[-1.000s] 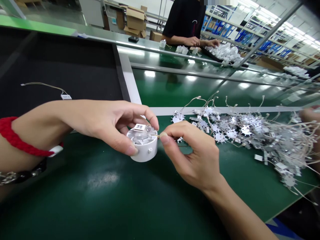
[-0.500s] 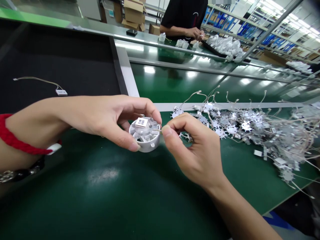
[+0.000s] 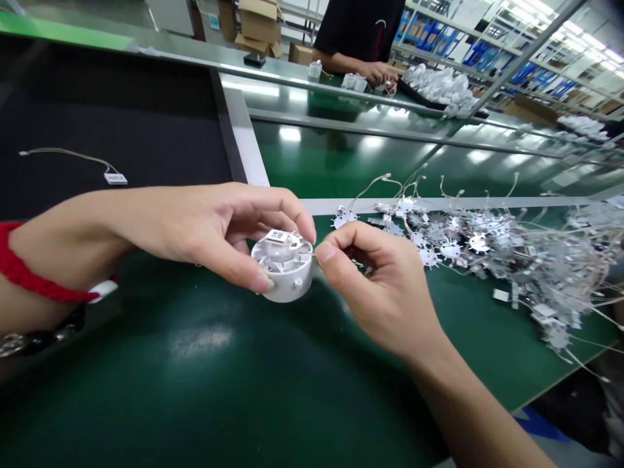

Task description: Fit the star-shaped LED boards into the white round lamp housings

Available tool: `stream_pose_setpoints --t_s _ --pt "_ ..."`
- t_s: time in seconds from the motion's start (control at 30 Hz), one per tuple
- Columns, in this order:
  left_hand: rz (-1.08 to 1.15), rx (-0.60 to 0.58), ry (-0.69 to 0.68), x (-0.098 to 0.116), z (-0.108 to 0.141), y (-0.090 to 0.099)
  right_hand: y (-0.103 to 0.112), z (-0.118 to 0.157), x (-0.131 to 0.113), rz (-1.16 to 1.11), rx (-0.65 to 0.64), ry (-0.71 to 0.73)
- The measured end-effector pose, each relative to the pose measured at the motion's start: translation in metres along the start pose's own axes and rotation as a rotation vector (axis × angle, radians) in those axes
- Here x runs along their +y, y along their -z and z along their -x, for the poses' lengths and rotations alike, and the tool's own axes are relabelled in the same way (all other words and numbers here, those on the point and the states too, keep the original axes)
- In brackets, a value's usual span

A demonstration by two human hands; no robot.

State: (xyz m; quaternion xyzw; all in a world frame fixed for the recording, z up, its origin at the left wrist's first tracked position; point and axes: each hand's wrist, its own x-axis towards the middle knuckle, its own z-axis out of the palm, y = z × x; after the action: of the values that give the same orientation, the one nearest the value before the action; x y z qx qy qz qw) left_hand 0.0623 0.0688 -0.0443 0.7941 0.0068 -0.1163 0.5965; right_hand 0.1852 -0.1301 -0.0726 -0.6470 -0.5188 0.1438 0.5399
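Between the thumb and fingers of my left hand (image 3: 209, 231) is a round white plastic housing (image 3: 286, 283), with ribs inside its open top. A small white block with a printed code (image 3: 277, 236) rests on top of those ribs, tilted. My right hand (image 3: 377, 276) is just right of the housing, its thumb and index finger pinched on a thin wire (image 3: 314, 256) at the rim. Most of the wire is hidden by the fingers. Behind my right hand lies a pile of silvery star-shaped plates with wires (image 3: 480, 244).
A similar white block with a wire (image 3: 116, 177) lies on the black surface (image 3: 146, 117) at left. Metal rails (image 3: 244, 130) cross the green table (image 3: 209, 396). Across it, a co-worker's hands (image 3: 377, 73) handle small parts near a heap of white pieces (image 3: 441, 88).
The housing has tipped so that more of its outer wall shows. My right hand stays pinched beside the rim. Across the table, the co-worker's hands have moved lower.
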Motion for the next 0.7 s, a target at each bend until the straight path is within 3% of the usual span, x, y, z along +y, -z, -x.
stream_pose_setpoints --t_s 0.7 --pt "0.172 0.018 0.015 -0.0019 0.0003 -0.0028 0.0048 0.0039 -0.0034 0.175 0.034 0.218"
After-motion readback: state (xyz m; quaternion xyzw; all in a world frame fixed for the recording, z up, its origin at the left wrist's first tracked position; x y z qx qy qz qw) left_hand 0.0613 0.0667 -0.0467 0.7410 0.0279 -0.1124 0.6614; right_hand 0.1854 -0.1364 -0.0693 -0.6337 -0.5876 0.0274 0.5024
